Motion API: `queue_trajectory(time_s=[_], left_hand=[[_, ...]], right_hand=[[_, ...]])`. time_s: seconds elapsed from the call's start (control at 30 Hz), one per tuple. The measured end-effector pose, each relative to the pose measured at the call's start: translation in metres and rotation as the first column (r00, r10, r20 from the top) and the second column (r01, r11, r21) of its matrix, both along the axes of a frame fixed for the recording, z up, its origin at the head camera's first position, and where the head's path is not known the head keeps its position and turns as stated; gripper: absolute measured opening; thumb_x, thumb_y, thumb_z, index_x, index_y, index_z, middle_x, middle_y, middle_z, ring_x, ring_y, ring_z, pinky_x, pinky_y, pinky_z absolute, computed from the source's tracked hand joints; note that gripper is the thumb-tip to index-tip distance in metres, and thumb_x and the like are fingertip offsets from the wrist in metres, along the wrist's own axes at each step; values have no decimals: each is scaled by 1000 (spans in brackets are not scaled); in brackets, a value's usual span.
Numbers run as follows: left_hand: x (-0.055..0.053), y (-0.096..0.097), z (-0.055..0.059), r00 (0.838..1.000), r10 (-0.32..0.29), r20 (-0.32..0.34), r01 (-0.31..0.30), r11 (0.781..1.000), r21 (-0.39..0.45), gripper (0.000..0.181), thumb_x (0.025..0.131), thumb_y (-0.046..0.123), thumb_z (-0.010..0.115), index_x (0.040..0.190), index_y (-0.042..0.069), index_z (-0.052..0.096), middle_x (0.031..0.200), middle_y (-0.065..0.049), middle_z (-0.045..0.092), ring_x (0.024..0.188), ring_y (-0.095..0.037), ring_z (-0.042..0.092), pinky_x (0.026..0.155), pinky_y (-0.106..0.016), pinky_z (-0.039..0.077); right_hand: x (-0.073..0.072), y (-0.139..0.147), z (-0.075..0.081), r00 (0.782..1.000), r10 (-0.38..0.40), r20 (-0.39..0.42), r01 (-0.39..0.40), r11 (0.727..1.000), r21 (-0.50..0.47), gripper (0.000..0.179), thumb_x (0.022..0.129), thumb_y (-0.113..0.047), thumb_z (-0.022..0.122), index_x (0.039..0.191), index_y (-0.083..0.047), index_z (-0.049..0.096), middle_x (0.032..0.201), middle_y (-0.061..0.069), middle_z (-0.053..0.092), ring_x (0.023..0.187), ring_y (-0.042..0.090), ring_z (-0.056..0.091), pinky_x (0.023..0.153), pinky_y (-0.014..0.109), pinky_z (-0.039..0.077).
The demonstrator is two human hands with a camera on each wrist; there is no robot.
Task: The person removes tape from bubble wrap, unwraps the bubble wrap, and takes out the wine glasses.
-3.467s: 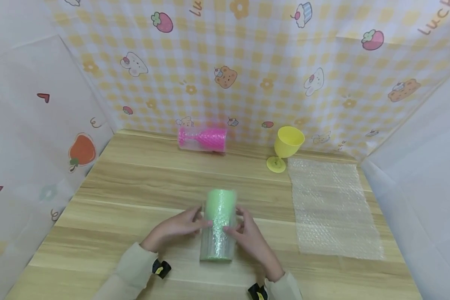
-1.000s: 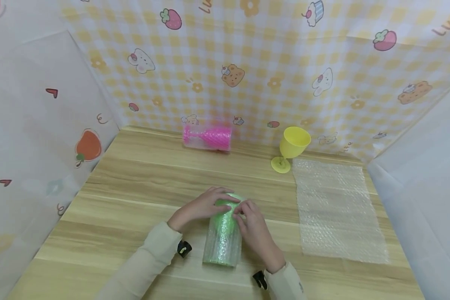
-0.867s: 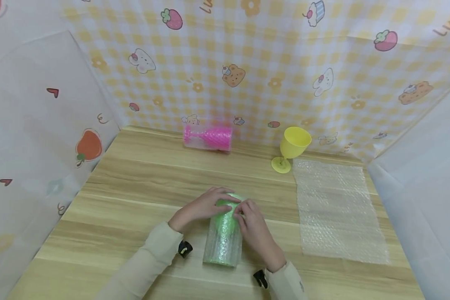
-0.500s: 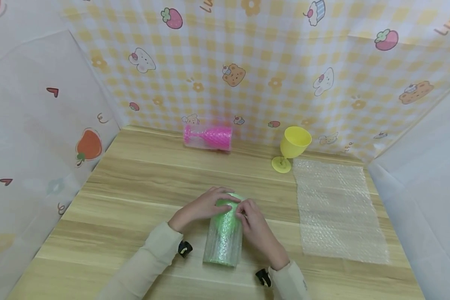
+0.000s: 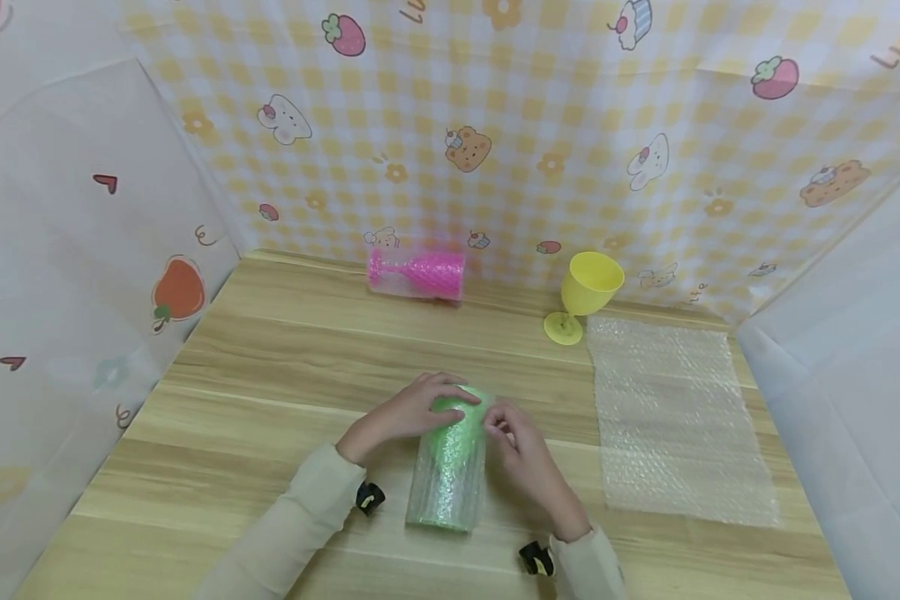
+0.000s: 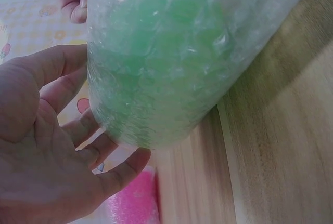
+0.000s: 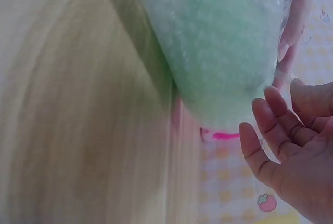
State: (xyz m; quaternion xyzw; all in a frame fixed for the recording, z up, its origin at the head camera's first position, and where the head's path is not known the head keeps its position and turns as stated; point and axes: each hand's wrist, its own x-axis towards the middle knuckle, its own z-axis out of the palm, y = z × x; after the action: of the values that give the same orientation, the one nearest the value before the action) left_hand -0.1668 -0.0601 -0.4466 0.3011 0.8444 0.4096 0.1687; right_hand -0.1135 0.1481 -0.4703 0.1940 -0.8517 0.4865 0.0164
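Note:
In the head view, a green goblet in bubble wrap (image 5: 446,475) lies on the wooden table, its wide bowl end away from me. My left hand (image 5: 414,410) rests over the far end with fingers spread; in the left wrist view its fingertips touch the wrap. Just right of the bowl end is my right hand (image 5: 521,443), thumb and forefinger tips close together and the other fingers bent. The right wrist view shows this hand (image 7: 296,141) beside the wrap, apart from it at the visible fingertips. Whether anything thin sits between thumb and forefinger cannot be seen.
A pink goblet in bubble wrap (image 5: 417,275) lies at the back by the checked cloth (image 5: 345,150). To its right stands a bare yellow goblet (image 5: 589,287). A flat sheet of bubble wrap (image 5: 678,425) covers part of the table's right side.
Earlier both hands flanked the roll; my left hand then moved onto its far end. Over the last half second my right hand has drawn a little to the right, off the wrap's edge.

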Motion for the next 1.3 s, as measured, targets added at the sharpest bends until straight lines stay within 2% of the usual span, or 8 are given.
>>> queue_trajectory(time_s=[0.1, 0.27, 0.4, 0.53, 0.63, 0.83, 1.07, 1.3], left_hand=[[0, 0, -1, 1000, -2, -27, 2, 1000, -4, 30, 91, 20, 58, 120, 18, 63, 139, -17, 44, 129, -38, 36, 103, -61, 31], [-1, 1, -2, 1000, 1, -14, -1, 1000, -8, 29, 90, 20, 58, 119, 19, 63, 140, -16, 44, 129, -37, 35, 104, -61, 29], [-2, 2, -2, 1000, 3, 16, -3, 1000, -14, 29, 91, 21, 58, 119, 21, 63, 142, -15, 43, 131, -36, 33, 106, -60, 28], [-2, 2, -3, 1000, 0, 21, 0, 1000, -18, 28, 91, 22, 58, 119, 21, 63, 142, -15, 42, 132, -36, 33, 105, -60, 28], [-2, 2, -3, 1000, 4, 25, -4, 1000, -20, 28, 91, 22, 58, 119, 22, 63, 142, -15, 42, 132, -36, 33, 105, -60, 28], [0, 3, 0, 1000, 9, 18, -9, 1000, -21, 28, 90, 21, 59, 118, 21, 63, 141, -16, 43, 131, -37, 33, 105, -61, 28], [1, 4, 3, 1000, 14, 13, -14, 999, -37, 29, 90, 22, 59, 119, 21, 63, 141, -15, 43, 131, -36, 33, 105, -61, 28], [2, 5, 3, 1000, 14, 1, -14, 999, -47, 29, 90, 24, 58, 119, 22, 63, 141, -14, 43, 131, -36, 34, 105, -60, 30]], right_hand=[[3, 4, -1, 999, -33, -7, 33, 999, -16, 4, 90, -2, 54, 92, -3, 57, 98, 7, 63, 87, 21, 60, 78, 27, 52], [9, 7, 5, 995, -89, 36, 91, 995, -51, 5, 88, 6, 53, 90, 3, 57, 101, 19, 64, 88, 29, 61, 79, 31, 53], [11, 13, 0, 981, -156, 115, 163, 985, -56, 4, 90, 1, 54, 88, -2, 57, 102, 13, 67, 90, 21, 61, 82, 28, 51], [11, 23, -12, 971, -189, 143, 202, 976, -80, 4, 90, -3, 55, 87, -4, 57, 101, 9, 67, 94, 16, 60, 85, 26, 50], [13, 28, -17, 965, -204, 165, 223, 969, -105, 4, 90, -2, 56, 87, -1, 57, 102, 12, 66, 97, 17, 59, 87, 26, 49], [15, 37, -16, 935, -256, 243, 281, 957, -71, 8, 89, -5, 59, 95, 1, 61, 106, 15, 65, 95, 13, 58, 86, 24, 49], [17, 45, -7, 925, -315, 214, 327, 945, -22, 22, 94, -21, 54, 105, -3, 61, 106, 11, 65, 95, 8, 57, 85, 22, 48], [0, 42, 5, 934, -312, 172, 315, 949, 11, 24, 95, -26, 53, 104, -6, 62, 104, 8, 65, 96, 17, 58, 82, 23, 50]])
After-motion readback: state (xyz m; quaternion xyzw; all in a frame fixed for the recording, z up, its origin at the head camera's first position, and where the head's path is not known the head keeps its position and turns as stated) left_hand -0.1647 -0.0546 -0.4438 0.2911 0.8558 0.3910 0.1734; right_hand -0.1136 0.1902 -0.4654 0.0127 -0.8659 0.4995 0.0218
